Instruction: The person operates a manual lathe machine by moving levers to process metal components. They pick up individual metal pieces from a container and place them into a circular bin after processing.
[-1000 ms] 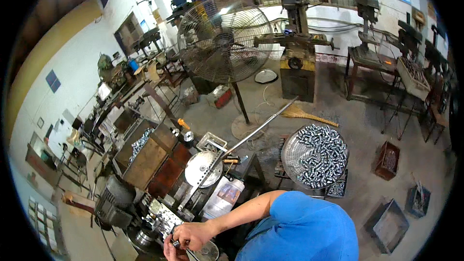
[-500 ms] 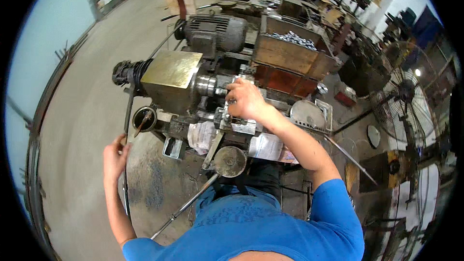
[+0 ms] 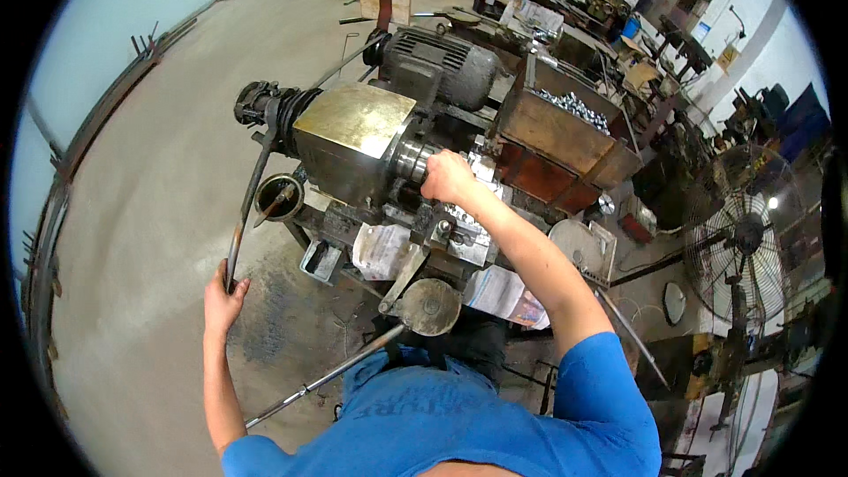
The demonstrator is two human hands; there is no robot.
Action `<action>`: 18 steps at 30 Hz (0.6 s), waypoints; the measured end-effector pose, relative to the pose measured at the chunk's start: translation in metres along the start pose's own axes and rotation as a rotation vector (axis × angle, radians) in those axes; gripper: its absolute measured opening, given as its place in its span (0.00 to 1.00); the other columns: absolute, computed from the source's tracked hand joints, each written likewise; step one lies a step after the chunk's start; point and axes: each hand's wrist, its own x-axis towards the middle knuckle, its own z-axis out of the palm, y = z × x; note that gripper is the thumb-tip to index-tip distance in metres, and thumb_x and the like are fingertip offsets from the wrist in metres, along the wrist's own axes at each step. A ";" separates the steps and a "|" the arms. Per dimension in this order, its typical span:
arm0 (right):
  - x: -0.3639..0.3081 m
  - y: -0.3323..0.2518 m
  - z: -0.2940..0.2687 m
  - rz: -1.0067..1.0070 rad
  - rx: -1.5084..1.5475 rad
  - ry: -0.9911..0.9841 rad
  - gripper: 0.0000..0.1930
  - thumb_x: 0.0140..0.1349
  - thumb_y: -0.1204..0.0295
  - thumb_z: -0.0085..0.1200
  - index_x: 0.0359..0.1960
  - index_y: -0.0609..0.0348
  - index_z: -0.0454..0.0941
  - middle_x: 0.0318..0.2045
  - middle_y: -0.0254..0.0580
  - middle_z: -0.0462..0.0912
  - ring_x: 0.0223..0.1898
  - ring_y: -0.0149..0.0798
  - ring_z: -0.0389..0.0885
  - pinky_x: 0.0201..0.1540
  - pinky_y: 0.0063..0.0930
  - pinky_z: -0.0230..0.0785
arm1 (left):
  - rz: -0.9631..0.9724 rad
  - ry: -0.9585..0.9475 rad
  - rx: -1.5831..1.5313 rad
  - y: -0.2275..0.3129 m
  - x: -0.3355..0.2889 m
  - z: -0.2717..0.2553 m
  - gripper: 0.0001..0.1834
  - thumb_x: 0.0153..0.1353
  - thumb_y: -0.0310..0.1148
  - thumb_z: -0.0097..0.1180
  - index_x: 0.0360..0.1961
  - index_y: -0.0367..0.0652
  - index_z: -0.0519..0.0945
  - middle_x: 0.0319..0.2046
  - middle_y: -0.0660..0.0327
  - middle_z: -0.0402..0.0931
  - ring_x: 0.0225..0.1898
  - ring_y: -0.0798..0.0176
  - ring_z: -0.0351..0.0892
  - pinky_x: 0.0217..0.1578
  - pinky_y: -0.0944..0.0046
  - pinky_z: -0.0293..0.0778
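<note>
My left hand [image 3: 224, 302] is closed round the lower end of a long dark lever [image 3: 251, 199], which runs up to the pulley end of a small lathe. My right hand [image 3: 449, 177] is closed right at the shiny round chuck [image 3: 413, 161] on the lathe's headstock [image 3: 344, 155]. Whatever its fingers hold there is hidden behind the hand. Just below that hand lies the metal tool slide [image 3: 468, 234] with its clamp bolts. Beside the lever stands a round pot [image 3: 281, 198] with a brush [image 3: 272, 206] in it.
An electric motor [image 3: 442, 64] sits behind the headstock. To its right, a rusty bin [image 3: 561, 128] holds many small metal parts. Near my body are a round plate [image 3: 430, 306] and a slanting metal rod [image 3: 327, 378]. A large fan [image 3: 747, 234] stands at the right.
My right hand has gone from above the tool slide to the chuck, its fingers now closed. The left hand has closed on the lever's end, and the whole view has tilted.
</note>
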 end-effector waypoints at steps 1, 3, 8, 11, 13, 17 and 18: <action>0.004 0.000 0.001 0.031 0.064 0.001 0.14 0.35 0.71 0.52 0.24 0.68 0.79 0.30 0.59 0.78 0.38 0.54 0.78 0.43 0.39 0.72 | -0.004 -0.020 0.021 0.001 0.001 0.000 0.28 0.48 0.32 0.61 0.51 0.33 0.69 0.20 0.52 0.74 0.23 0.57 0.75 0.29 0.61 0.71; 0.012 0.002 0.001 0.099 0.196 0.004 0.15 0.35 0.70 0.53 0.25 0.69 0.78 0.30 0.62 0.78 0.37 0.55 0.78 0.42 0.39 0.72 | -0.004 -0.063 0.067 0.005 0.005 -0.003 0.28 0.47 0.31 0.60 0.50 0.33 0.70 0.21 0.51 0.75 0.24 0.54 0.76 0.29 0.59 0.72; 0.018 0.006 -0.012 0.238 0.373 0.013 0.16 0.35 0.68 0.56 0.24 0.70 0.78 0.31 0.63 0.78 0.38 0.56 0.78 0.43 0.36 0.71 | 0.031 -0.029 0.570 -0.033 0.034 -0.011 0.18 0.48 0.31 0.54 0.42 0.37 0.74 0.23 0.49 0.76 0.27 0.47 0.77 0.30 0.53 0.73; 0.024 0.000 -0.010 0.233 0.326 0.078 0.16 0.35 0.68 0.56 0.24 0.69 0.79 0.31 0.63 0.78 0.38 0.56 0.78 0.43 0.36 0.71 | -0.020 0.030 0.924 -0.097 0.100 -0.056 0.09 0.46 0.28 0.51 0.30 0.40 0.78 0.24 0.49 0.77 0.29 0.47 0.78 0.32 0.52 0.73; 0.025 -0.008 -0.015 0.216 0.318 0.067 0.15 0.35 0.68 0.55 0.24 0.67 0.79 0.30 0.61 0.79 0.36 0.55 0.79 0.42 0.36 0.72 | 0.049 0.045 0.938 -0.116 0.131 -0.075 0.08 0.45 0.27 0.50 0.28 0.41 0.79 0.24 0.49 0.77 0.29 0.47 0.78 0.32 0.52 0.73; 0.014 0.001 -0.013 0.125 0.252 0.181 0.12 0.34 0.69 0.54 0.21 0.63 0.79 0.38 0.59 0.77 0.38 0.54 0.78 0.42 0.37 0.71 | 0.031 0.077 0.855 -0.118 0.144 -0.064 0.10 0.45 0.25 0.50 0.30 0.42 0.79 0.23 0.51 0.76 0.29 0.47 0.77 0.33 0.52 0.74; 0.005 0.003 -0.016 0.099 0.233 0.211 0.11 0.35 0.69 0.54 0.22 0.62 0.79 0.43 0.58 0.75 0.41 0.55 0.77 0.43 0.37 0.71 | 0.044 0.156 0.729 -0.109 0.140 -0.057 0.13 0.46 0.25 0.50 0.35 0.44 0.80 0.26 0.50 0.77 0.31 0.47 0.77 0.35 0.53 0.73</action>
